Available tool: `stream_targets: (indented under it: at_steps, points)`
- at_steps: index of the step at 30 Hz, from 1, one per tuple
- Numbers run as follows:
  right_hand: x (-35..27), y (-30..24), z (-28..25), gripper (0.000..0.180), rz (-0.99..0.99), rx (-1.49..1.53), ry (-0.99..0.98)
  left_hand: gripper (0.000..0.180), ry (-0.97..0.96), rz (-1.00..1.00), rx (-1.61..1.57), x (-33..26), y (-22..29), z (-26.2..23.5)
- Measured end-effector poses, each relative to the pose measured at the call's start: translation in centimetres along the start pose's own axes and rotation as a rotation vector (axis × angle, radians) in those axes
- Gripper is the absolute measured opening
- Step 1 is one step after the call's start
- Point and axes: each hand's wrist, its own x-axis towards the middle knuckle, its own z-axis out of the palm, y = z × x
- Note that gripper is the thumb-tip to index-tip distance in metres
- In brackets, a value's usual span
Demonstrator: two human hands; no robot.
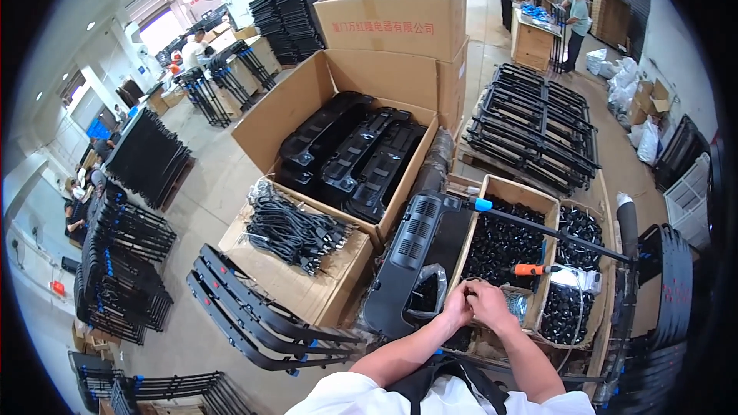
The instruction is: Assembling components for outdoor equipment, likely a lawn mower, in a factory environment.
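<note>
Left hand (459, 305) and right hand (489, 304) meet, fingers curled, any pinch unclear; orange tool (529, 270) lies crosswise, ahead and nearer the right

One orange-handled tool (529, 270), one cable heap (288, 224), one carton (380, 73) holding panels (317, 138)

Item 1: large cardboard carton (390, 18), standing behind the open carton (382, 69) of black housings. Bears a single line of red lettering (383, 28) in Chinese characters, printed across its front face; wording not transcribed.

Item 2: small pale label-like patch (461, 71) on the right-hand side of the carton stack, below Item 1. Content too small to read.

Item 3: cluster of red marks (676, 290) at the stacked black frames, far right. Whether lettering, cannot be told.
</note>
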Motion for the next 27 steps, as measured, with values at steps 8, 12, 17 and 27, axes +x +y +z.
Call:
stream_targets:
  at_steps: [8, 12, 17, 27]
  points:
    - [-0.4, 2.7, -0.5, 0.023, 0.102, 0.148, 0.168, 0.026, -0.025, -0.075, 0.007, 1.6, 0.4, -0.8]
    - [0.8, 7.1, -1.1, 0.021, 0.110, 0.177, 0.269, 0.019, -0.086, -0.121, -0.041, -0.6, 1.7, -1.0]
    - [2.1, 9.7, 0.3, 0.023, 0.391, 0.354, 0.103, 0.026, 0.040, 0.021, 0.264, -5.2, 3.4, 0.0]
    - [0.3, 24.4, 1.8, 0.044, 0.884, 0.896, 0.430, 0.021, 0.094, 0.127, 0.471, -11.0, 4.1, -0.6]
